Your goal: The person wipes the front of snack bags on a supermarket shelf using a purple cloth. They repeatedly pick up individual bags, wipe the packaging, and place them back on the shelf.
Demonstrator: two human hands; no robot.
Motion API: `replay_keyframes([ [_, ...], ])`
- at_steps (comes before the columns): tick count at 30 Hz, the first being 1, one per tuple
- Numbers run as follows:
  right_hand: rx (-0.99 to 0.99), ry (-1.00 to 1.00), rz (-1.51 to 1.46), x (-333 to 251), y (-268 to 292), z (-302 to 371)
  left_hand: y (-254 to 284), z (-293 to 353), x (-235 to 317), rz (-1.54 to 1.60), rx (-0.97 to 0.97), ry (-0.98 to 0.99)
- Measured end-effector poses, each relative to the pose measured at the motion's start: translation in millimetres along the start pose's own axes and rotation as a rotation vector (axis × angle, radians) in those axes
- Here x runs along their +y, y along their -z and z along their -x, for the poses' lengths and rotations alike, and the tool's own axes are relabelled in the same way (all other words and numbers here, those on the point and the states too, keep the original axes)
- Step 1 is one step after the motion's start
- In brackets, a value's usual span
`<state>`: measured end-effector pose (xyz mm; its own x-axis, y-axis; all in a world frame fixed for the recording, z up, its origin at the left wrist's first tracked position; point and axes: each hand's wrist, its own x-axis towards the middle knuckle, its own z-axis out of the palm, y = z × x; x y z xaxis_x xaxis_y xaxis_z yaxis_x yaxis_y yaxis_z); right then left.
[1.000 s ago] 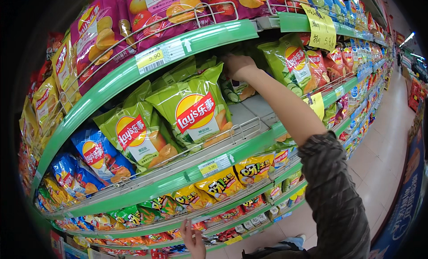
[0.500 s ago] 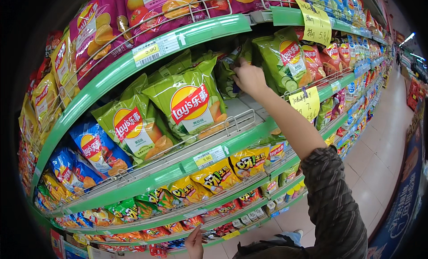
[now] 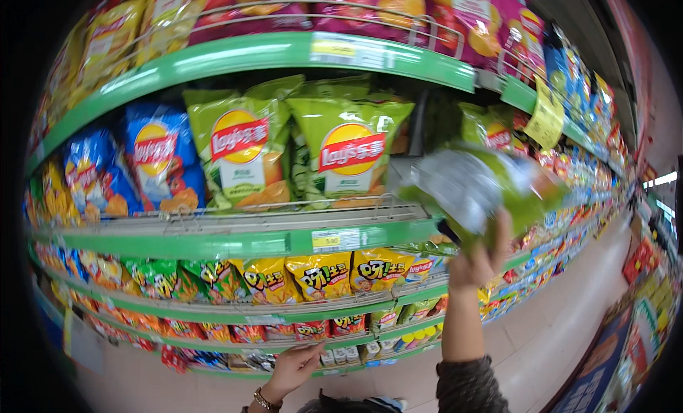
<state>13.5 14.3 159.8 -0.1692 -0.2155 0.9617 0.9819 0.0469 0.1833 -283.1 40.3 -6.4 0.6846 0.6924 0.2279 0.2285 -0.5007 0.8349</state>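
Supermarket aisle, green-edged shelves (image 3: 235, 241) stocked with snack bags; pale floor running off to the right.

Item 1 — right hand (image 3: 478, 260): raised on a dark-sleeved forearm, fingers closed round the lower edge of a green crisp bag (image 3: 484, 189). The bag is blurred, tilted, its silvery back partly turned toward the camera, and it is clear of the shelf, out in front of the gap. A second ago this hand was reaching deep into the back of the shelf row; half a second ago it was at the bags there. Judged change: the bag has been drawn out and now hangs in the open air above the hand.

Item 2 — left hand (image 3: 292, 367): low, near the bottom shelves, fingers loosely spread, holding nothing; a bracelet at the wrist. Little changed from earlier.

Item 3 — two upright green crisp bags (image 3: 348, 150), left of the raised hand, fronts facing out, behind a wire rail.

Item 4 — blue crisp bags (image 3: 153, 160), further left.

Item 5 — yellow snack bags (image 3: 320, 274), on the shelf below, between the two hands.

Item 6 — yellow price tag (image 3: 546, 118), hanging above right of the held bag.
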Motion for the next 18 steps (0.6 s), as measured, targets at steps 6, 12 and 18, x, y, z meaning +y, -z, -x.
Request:
replay_keyframes([
  [6, 0.180, -0.670, -0.526, -74, 86, 4, -8, -22, 52, -0.185, 0.095, -0.322],
  [12, -0.215, -1.185, -0.504, -87, 101, 69, -44, -31, 45, 0.315, 0.139, -0.330],
  [18, -0.429, -1.610, -0.524, -98, 118, 92, -50, -32, 35, 0.189, 0.246, -0.405],
])
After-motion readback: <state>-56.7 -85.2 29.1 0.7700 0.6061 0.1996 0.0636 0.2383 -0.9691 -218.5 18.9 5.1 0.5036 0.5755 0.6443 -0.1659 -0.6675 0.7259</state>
